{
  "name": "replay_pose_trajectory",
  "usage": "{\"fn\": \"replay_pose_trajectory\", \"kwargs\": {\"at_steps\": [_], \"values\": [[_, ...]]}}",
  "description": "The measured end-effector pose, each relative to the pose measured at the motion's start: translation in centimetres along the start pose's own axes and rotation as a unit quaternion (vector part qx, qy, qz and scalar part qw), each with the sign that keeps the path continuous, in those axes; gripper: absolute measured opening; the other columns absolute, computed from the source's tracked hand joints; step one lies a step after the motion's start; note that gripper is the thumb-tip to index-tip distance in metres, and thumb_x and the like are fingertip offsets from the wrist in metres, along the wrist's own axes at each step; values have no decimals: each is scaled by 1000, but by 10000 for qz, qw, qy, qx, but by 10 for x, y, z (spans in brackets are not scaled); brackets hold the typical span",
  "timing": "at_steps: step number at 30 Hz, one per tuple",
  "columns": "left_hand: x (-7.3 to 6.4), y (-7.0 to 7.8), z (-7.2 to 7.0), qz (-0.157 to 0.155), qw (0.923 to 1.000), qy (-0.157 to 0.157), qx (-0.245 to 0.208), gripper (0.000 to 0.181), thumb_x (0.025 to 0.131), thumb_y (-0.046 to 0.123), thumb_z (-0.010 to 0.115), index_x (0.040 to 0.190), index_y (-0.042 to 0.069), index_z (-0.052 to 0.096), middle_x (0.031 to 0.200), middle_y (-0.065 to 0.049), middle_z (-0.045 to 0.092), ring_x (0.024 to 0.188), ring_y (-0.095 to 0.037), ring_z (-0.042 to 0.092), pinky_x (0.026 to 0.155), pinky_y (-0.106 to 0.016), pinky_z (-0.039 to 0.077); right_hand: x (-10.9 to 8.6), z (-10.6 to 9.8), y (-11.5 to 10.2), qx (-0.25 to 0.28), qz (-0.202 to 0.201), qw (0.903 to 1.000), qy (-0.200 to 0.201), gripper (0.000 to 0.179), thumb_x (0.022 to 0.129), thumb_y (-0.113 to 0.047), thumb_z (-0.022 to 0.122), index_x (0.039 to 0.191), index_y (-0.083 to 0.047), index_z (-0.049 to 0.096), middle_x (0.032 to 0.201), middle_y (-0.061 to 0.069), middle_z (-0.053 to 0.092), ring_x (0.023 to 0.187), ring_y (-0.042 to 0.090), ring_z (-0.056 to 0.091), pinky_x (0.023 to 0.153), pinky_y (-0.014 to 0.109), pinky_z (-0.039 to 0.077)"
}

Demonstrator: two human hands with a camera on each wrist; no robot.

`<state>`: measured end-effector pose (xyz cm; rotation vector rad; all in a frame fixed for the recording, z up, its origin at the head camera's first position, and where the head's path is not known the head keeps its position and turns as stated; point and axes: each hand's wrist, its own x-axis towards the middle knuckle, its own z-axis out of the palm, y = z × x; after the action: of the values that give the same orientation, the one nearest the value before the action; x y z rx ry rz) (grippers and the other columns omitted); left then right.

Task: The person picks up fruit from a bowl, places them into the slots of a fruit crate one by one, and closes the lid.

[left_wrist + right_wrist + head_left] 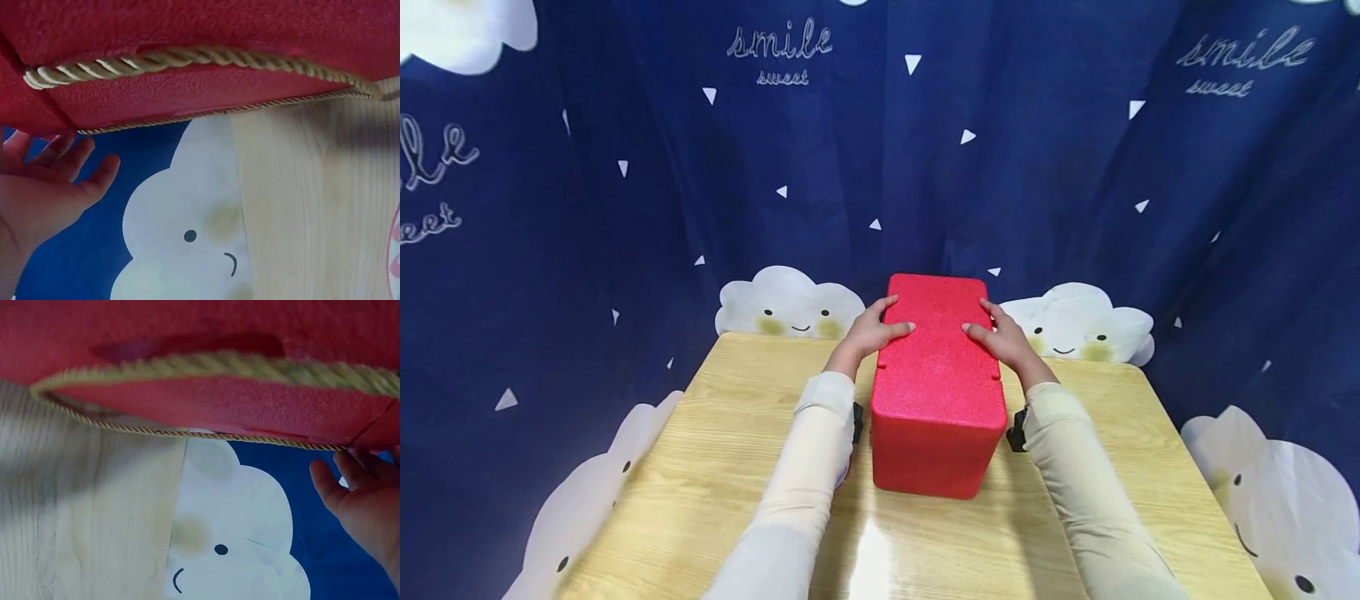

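Between my two hands is a large red box (pixel 936 358) with rounded edges and a pebbled surface, over the wooden table. My left hand (pixel 871 332) grips its left side toward the far end, thumb on the top face and fingers down the side. On the right side my right hand (pixel 1003 340) grips it the same way. A twisted gold rope (pixel 231 57) loops along the left wall in the left wrist view. Another gold rope (pixel 231 365) runs along the box in the right wrist view. Head view hides both ropes.
The pale wooden table (pixel 752 417) extends under both arms. A dark blue curtain (pixel 820 167) with white triangles and smiling clouds surrounds it. A round-edged, pink-rimmed item (pixel 395 256) lies at the table's left, mostly hidden behind my left forearm in the head view.
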<state>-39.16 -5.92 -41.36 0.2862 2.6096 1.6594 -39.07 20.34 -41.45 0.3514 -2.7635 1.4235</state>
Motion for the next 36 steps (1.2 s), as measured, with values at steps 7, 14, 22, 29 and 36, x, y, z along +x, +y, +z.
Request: {"fn": "replay_pose_trajectory", "kwargs": {"at_steps": [7,14,22,29,36], "values": [[-3,4,1,-78,9999,-61,-94,71,81,31,69,143,18,36,134,-11,47,113,-25,47,96,-37,37,-1,-2,0,-222,21,9997,-73,75,88,-36,55,147,-4,21,139,24,36,124,37,36,100,50,29],[-3,-1,1,-112,9998,-170,56,72,81,35,67,143,21,34,134,-8,46,112,-23,48,95,-40,38,-1,-2,3,-143,184,9996,-149,77,88,-37,57,147,-6,20,141,22,34,125,36,35,101,50,29],[-4,-1,-3,-92,9997,-165,-145,70,81,33,68,142,22,36,129,-9,50,104,-23,53,91,-38,41,1,0,0,-205,110,9997,-30,74,88,-36,56,147,-6,21,142,23,33,127,36,33,102,50,27],[-5,-6,-2,-34,9999,-121,88,71,82,35,67,144,22,35,134,-10,47,113,-25,48,95,-39,37,0,4,4,-343,87,9993,-68,75,89,-38,55,147,-6,21,141,23,34,126,37,35,101,51,28],[-4,-5,-2,67,9999,-106,62,71,81,34,68,143,21,36,132,-10,48,111,-24,49,94,-37,39,-1,2,3,-111,-1,9999,6,74,88,-35,57,147,-6,23,138,23,38,122,37,40,99,50,32]]}}
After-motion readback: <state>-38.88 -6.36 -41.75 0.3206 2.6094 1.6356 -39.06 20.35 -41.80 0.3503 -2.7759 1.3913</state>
